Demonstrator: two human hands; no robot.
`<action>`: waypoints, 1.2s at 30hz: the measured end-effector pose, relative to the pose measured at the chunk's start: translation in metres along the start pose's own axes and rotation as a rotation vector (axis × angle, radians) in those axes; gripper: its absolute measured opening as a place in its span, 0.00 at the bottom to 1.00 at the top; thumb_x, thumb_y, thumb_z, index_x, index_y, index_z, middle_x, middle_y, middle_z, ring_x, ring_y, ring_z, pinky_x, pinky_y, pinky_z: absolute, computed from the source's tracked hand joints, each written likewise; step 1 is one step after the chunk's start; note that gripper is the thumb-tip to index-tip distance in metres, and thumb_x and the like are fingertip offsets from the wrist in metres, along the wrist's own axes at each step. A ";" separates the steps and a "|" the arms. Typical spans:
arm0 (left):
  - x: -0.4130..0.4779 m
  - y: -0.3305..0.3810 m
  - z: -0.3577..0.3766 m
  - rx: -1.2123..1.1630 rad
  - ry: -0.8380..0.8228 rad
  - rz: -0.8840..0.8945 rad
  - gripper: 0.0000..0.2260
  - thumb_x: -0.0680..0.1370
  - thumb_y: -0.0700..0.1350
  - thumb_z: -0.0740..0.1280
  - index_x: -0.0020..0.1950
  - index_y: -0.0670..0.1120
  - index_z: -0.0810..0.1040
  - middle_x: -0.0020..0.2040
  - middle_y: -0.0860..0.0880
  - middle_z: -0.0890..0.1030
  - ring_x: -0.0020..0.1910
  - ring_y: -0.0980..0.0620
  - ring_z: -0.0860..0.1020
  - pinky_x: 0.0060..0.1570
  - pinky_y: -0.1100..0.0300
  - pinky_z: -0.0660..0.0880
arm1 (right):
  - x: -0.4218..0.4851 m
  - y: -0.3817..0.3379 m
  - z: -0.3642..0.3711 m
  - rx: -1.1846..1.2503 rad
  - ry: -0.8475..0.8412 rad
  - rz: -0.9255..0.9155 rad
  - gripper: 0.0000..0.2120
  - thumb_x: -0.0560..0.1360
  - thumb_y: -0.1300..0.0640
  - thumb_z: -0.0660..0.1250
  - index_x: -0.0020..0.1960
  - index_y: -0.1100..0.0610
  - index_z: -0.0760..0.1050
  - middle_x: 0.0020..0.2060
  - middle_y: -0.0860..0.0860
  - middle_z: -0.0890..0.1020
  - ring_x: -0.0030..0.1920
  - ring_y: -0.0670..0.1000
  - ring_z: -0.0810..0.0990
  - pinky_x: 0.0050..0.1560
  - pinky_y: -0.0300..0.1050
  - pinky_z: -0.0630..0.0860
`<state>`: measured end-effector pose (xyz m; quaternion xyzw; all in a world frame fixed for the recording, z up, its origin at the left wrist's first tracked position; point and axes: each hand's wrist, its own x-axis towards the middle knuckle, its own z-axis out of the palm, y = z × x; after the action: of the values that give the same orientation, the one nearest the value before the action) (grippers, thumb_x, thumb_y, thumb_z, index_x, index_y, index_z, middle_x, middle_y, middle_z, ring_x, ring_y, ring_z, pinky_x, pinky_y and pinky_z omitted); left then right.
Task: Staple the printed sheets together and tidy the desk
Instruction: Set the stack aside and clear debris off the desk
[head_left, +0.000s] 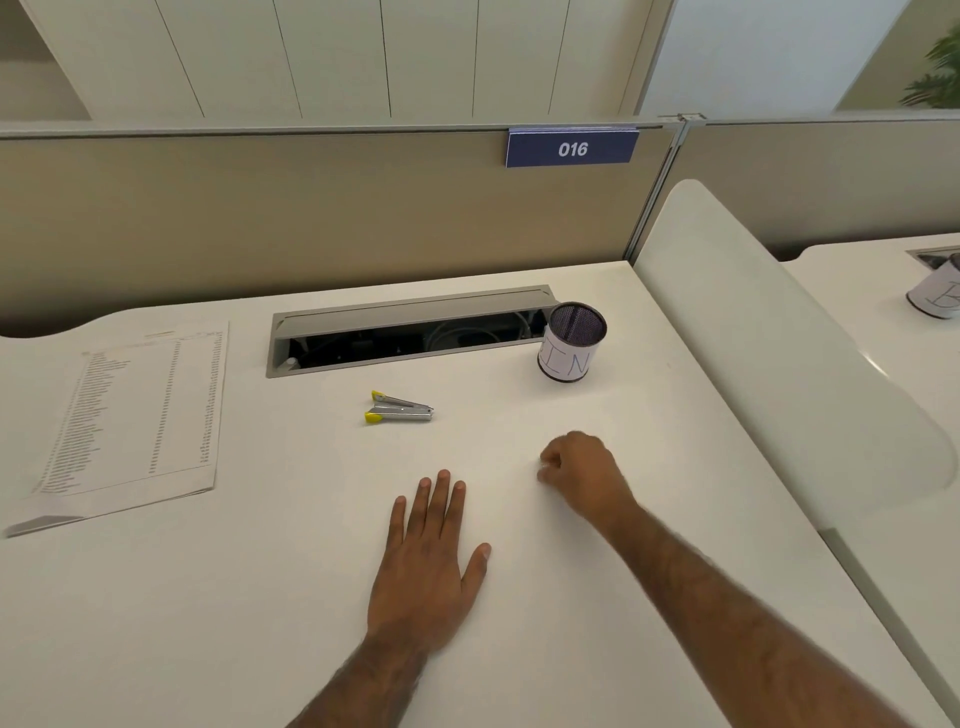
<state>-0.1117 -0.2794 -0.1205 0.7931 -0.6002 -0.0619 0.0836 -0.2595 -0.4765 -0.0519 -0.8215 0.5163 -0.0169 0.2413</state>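
White office surface (260, 597), cubicle partition behind w/ blue "016" tag (572, 148) at upper right of frame.

Nearest, lower centre: left hand (426, 577) flat on surface, palm down, fingers spread fwd, grip fully open, holding nothing. Right of centre, a bit further: right hand (582, 470) curled into loose fist, knuckles up, fingertips tucked against surface; cannot tell if anything small is pinched inside, maybe a scrap or staple, too small to see.

Further, centre: small silver tool w/ yellow tips (397, 408) lying on its side, jaws pointing left; looks like a staple remover or mini stapler, not sure which. Well apart from both hands.

Far left edge: printed sheets (140, 410), stacked, slightly fanned at bottom corner, untouched by either hand. Centre back: open cable tray (410, 332). Just right of it: mesh cup (573, 343) w/ paper label reading "BIN", seemingly empty.

Risks, as judgement:
- Small bits swept w/ closed right hand could drop into open cable tray beside cup instead of into cup.
- Sheets not squared; stapling as-is would pin them crooked.
- Cup light, easy to knock over on reach.
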 end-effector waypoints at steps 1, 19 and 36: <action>0.000 0.000 0.000 0.004 -0.002 0.002 0.33 0.84 0.62 0.49 0.85 0.48 0.49 0.85 0.49 0.47 0.84 0.49 0.46 0.80 0.44 0.47 | -0.002 -0.001 0.006 -0.040 0.006 -0.001 0.09 0.74 0.56 0.69 0.53 0.56 0.81 0.50 0.52 0.81 0.52 0.55 0.80 0.49 0.44 0.73; -0.001 -0.001 0.003 -0.010 0.012 0.006 0.33 0.84 0.62 0.48 0.85 0.48 0.49 0.85 0.48 0.48 0.84 0.49 0.47 0.80 0.43 0.51 | -0.008 -0.015 0.008 -0.501 0.098 -0.290 0.09 0.71 0.64 0.67 0.36 0.56 0.68 0.35 0.55 0.74 0.33 0.57 0.71 0.32 0.46 0.62; -0.004 -0.001 0.001 -0.009 -0.001 0.002 0.33 0.84 0.63 0.47 0.85 0.49 0.48 0.85 0.50 0.46 0.84 0.50 0.44 0.80 0.44 0.48 | 0.081 -0.004 -0.118 0.206 0.392 0.046 0.08 0.71 0.61 0.64 0.37 0.63 0.80 0.33 0.58 0.83 0.37 0.59 0.82 0.37 0.49 0.78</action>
<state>-0.1125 -0.2752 -0.1217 0.7922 -0.6005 -0.0649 0.0870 -0.2507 -0.5888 0.0360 -0.7615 0.5677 -0.2230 0.2193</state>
